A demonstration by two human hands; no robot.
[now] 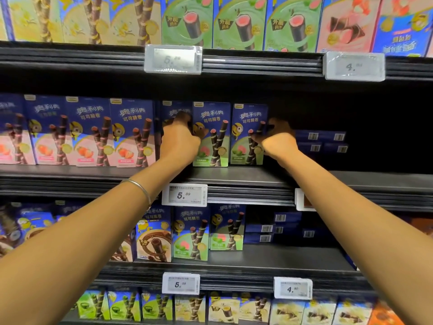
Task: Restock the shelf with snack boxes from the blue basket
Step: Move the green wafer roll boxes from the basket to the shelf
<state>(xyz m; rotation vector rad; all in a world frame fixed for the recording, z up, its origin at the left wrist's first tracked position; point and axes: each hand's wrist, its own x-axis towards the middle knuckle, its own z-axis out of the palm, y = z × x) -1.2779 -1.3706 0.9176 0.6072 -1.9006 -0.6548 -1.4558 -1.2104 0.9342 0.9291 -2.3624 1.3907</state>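
Step in hand: three green snack boxes are being set in a row on the middle shelf (pixel 234 177); this is judged from where the hands are.
Left hand (pixel 180 137): the fingers are curled round the left box (pixel 172 111), which is half hidden behind the hand.
Right hand (pixel 277 137): the right box (pixel 248 127) is pinched at its right edge, with the thumb on the front and the fingers behind.
Middle box (pixel 212 137): it stands upright between the two held boxes, very close to both. As far as can be seen, it is held by neither hand.
Place of the boxes: near the front edge of the shelf, just right of the pink boxes (pixel 93 134) and above the price tag (pixel 184 195).
Blue basket: not in view.
Good way: the two outer boxes should be pressed gently toward the middle one, so that the row is closed. Then the fronts should be lined up with the fronts of the pink boxes.
Care: dark free space lies to the right, with flat boxes (pixel 321 141) at the back. The right box may tip there if it is released too early.
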